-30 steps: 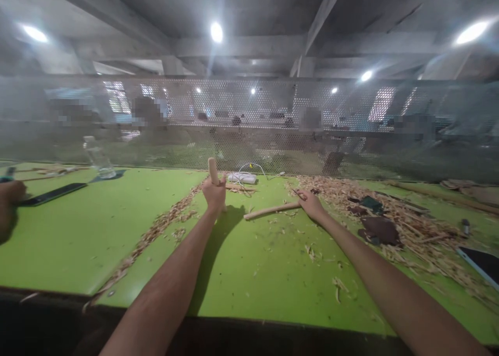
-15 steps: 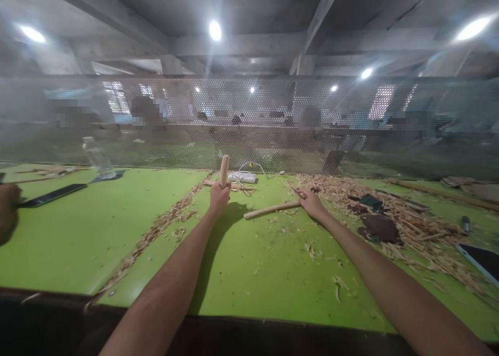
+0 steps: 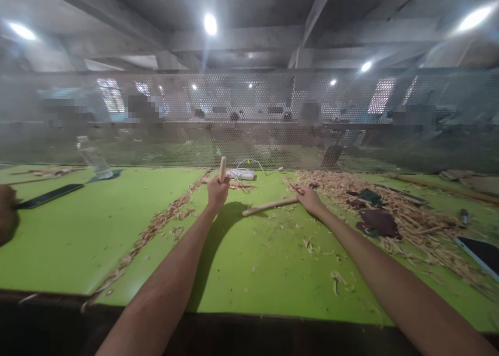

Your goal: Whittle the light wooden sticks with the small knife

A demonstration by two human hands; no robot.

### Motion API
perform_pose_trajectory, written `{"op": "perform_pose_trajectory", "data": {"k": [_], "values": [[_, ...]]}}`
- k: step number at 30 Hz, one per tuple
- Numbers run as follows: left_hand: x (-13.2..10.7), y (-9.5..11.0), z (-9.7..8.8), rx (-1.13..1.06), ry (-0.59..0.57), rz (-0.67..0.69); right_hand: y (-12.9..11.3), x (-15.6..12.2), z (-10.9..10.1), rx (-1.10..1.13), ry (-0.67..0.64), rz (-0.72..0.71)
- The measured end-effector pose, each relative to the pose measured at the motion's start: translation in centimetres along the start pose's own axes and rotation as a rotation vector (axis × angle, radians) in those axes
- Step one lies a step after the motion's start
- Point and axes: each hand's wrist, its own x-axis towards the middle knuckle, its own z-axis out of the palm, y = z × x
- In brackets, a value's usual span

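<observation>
My left hand (image 3: 217, 192) is closed round a short, pale wooden stick (image 3: 222, 169), whose rounded end points up above the fist. To the right, my right hand (image 3: 311, 199) is closed at the near end of a longer, thin wooden stick (image 3: 268, 206). This stick slants down to the left, low over the green table, and I cannot tell whether it touches it. A thin brownish tip shows at the right fingers, too small to name. Both forearms reach forward across the green tabletop (image 3: 249, 262).
Wood shavings (image 3: 409, 221) heap at the right around dark cloth-like scraps (image 3: 378, 223). A phone (image 3: 479, 254) lies far right. A white power strip (image 3: 240, 174) with cable sits before the mesh screen (image 3: 249, 143). At left are a bottle (image 3: 95, 158), another phone (image 3: 50, 196) and another person's hand (image 3: 7, 215).
My left hand has lowered slightly and shifted left, and less of its stick shows above the fist. The right hand and its stick stay nearly in place. The whole view has shifted a little.
</observation>
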Motion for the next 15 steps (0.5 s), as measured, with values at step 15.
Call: {"op": "perform_pose_trajectory", "data": {"k": [15], "values": [[0.3, 0.7, -0.3, -0.063, 0.129, 0.081, 0.3, 0.1, 0.2, 0.018, 0.021, -0.009]]}}
